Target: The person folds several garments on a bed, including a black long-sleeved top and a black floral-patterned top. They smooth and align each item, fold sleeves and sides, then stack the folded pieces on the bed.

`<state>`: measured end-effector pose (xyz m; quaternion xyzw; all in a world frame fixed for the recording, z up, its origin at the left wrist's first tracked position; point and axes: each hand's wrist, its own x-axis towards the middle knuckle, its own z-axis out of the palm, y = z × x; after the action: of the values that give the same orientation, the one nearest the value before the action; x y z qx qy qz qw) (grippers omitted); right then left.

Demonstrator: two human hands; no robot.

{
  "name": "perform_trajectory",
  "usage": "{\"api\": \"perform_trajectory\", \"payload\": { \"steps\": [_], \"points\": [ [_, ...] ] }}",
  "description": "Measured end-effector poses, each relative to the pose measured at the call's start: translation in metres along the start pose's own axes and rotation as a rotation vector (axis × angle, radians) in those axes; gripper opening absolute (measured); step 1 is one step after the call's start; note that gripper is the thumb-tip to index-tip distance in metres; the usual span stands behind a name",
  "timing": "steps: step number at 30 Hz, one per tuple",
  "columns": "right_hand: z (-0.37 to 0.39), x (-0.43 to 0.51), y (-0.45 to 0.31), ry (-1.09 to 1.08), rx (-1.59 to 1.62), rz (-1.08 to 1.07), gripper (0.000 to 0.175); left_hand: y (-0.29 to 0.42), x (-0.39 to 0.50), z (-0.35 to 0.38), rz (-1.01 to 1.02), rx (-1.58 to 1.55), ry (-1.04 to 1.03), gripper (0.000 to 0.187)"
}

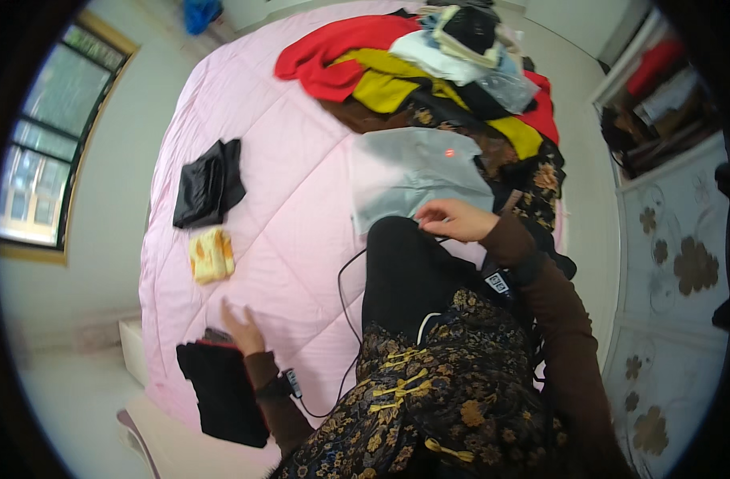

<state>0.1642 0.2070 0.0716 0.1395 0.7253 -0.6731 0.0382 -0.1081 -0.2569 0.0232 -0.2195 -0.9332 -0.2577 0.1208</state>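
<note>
My left hand (243, 330) is spread just above a folded black garment (224, 392) at the lower left of the bed, with nothing in its fingers. Near the lower edge of a translucent frosted plastic bag (419, 173) is my right hand (449, 220), its fingers curled over my raised knee in black trousers; whether it holds anything I cannot tell. A small folded yellow and white cloth (212, 255) lies beyond my left hand, and past it a folded shiny black garment (208, 184).
The pink quilt (281, 239) covers the bed. Red, mustard and floral clothes (383, 78) are heaped at its far right, with a clear plastic bag (509, 90) on them. A cabinet with flowered doors (670, 263) stands at right. A black cable (341, 287) runs beside my leg.
</note>
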Motion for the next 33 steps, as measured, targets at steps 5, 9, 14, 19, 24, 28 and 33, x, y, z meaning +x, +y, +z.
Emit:
{"api": "perform_trajectory", "payload": {
  "steps": [5,9,14,19,24,28,33],
  "points": [
    [-0.05,-0.102,0.007,0.443,0.038,-0.081,0.025,0.103,0.043,0.184,0.015,-0.641,-0.636,0.055],
    [-0.048,-0.175,0.021,0.56,0.188,0.018,0.026,0.181,0.062,0.29,-0.229,-0.96,-0.889,0.051],
    [-0.035,-0.217,0.033,0.609,0.296,0.113,0.026,0.225,0.081,0.297,-0.256,-0.88,-0.818,0.043],
    [-0.042,-0.211,0.041,0.622,0.305,0.156,0.024,0.199,0.12,0.226,-0.199,-1.203,-0.662,0.031],
    [-0.047,-0.165,0.053,0.529,0.312,0.058,0.023,0.097,0.132,0.158,-0.545,-1.517,-0.529,0.04],
    [-0.042,-0.13,0.055,0.433,0.354,0.025,0.024,0.015,0.09,0.158,-1.048,-1.501,-0.227,0.037],
    [-0.038,-0.123,0.058,0.365,0.326,-0.027,0.025,-0.011,0.053,0.172,-1.285,-1.378,-0.522,0.035]
  ]
}}
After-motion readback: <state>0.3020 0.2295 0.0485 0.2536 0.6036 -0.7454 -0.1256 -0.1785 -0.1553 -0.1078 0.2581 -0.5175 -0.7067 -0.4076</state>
